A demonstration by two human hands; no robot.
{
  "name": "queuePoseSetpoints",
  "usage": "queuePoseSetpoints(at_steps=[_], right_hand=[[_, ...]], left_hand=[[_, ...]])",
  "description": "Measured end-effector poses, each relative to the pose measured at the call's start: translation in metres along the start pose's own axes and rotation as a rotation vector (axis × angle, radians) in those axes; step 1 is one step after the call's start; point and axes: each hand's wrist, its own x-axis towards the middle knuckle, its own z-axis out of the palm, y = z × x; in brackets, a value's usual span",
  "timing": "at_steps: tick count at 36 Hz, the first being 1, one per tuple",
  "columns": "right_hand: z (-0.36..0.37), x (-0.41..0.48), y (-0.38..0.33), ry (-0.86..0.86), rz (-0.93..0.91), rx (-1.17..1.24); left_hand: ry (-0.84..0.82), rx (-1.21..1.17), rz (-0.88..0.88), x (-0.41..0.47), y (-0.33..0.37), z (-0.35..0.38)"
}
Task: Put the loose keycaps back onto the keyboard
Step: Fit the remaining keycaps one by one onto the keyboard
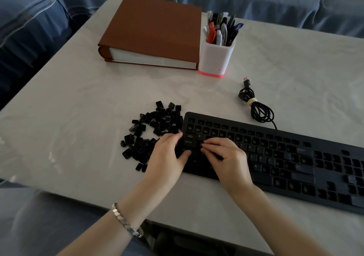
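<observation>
Sensibly, the loose keycaps (153,131) lie heaped on the counter (78,108) just beside the left end of the keyboard (275,157), the nearest ones touching its edge, so each pick is only a short reach. Many key positions look sunken and bare, though the dim light makes it hard to tell which are filled; with the heap this large, I judge the job to be at an early stage. The left hand (167,153) rests over the keyboard's left edge, fingers (173,137) bent and thumb laid on the key bed, probably to steady the board against pushing. The right hand (226,157) sits just beside it over the letter rows, its fingers (211,144) curled down and bunched at the tips, as if seating a cap; whether either hand holds one I cannot tell. The bundled cable (256,106), pen holder (215,59) and brown binder (151,31) sit well apart at the far side, clear of the work
</observation>
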Motion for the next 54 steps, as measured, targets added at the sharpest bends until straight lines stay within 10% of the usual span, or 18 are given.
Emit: queuePoseSetpoints(at_steps=[31,41,54], right_hand=[[-0.029,0.007,0.009,-0.260,-0.351,-0.349],[-0.073,0.028,0.056,-0.014,0.164,-0.409],[-0.064,0.021,0.061,0.066,0.087,-0.436]], left_hand=[[0.030,0.074,-0.077,0.013,0.015,0.010],[0.040,0.058,-0.124,0.014,0.021,0.015],[-0.021,0.191,-0.158,0.021,0.024,0.015]])
